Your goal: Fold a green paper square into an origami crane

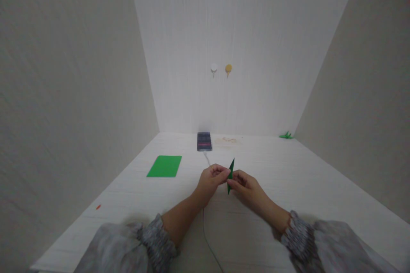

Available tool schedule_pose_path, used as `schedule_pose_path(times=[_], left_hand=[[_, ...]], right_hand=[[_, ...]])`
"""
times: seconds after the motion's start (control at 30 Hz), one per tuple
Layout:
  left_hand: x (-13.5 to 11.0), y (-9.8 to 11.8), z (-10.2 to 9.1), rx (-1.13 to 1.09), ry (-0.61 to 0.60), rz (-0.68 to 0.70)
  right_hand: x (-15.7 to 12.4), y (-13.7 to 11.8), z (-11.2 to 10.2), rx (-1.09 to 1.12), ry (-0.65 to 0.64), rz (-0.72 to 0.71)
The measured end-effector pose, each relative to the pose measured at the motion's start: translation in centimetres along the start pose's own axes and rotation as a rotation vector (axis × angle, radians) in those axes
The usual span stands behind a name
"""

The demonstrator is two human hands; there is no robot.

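Observation:
A narrow, pointed piece of folded dark green paper (231,166) is held upright above the white table (288,187). My left hand (211,180) pinches it from the left and my right hand (246,187) pinches it from the right, fingertips meeting at its middle. Both hands are closed on the paper. Both forearms wear grey patterned sleeves.
A flat green sheet of paper (164,166) lies to the left. A dark phone (204,141) lies at the back with a white cable (206,230) running toward me. A small green folded figure (286,135) sits in the far right corner. Two hooks (221,69) hang on the back wall. A red speck (98,207) lies near the left wall.

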State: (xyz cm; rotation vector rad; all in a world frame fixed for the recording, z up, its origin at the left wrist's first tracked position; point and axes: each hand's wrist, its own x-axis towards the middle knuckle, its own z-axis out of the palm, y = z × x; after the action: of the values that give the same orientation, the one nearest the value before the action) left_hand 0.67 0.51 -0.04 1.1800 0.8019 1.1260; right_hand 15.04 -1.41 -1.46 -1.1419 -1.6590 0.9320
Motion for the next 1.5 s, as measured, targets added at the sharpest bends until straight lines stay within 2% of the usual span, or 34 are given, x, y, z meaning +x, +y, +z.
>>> schedule_pose_path(times=[0.63, 0.93, 1.2, 1.33, 1.5], left_hand=[[0.1, 0.1, 0.2, -0.036, 0.049, -0.029], [0.1, -0.1, -0.3, -0.009, 0.015, 0.009], [-0.2, 0.6, -0.3, -0.005, 0.029, 0.000], [-0.2, 0.7, -0.3, -0.007, 0.037, -0.006], [-0.2, 0.8, -0.1, -0.039, 0.060, -0.034]], right_hand=[[0.0, 0.1, 0.0, 0.032, -0.022, -0.010], [0.0, 0.4, 0.2, 0.063, -0.014, 0.006], [0.0, -0.5, 0.3, 0.073, -0.018, -0.010], [0.1, -0.3, 0.4, 0.034, 0.012, -0.005], [0.2, 0.2, 0.3, 0.055, -0.009, -0.009]])
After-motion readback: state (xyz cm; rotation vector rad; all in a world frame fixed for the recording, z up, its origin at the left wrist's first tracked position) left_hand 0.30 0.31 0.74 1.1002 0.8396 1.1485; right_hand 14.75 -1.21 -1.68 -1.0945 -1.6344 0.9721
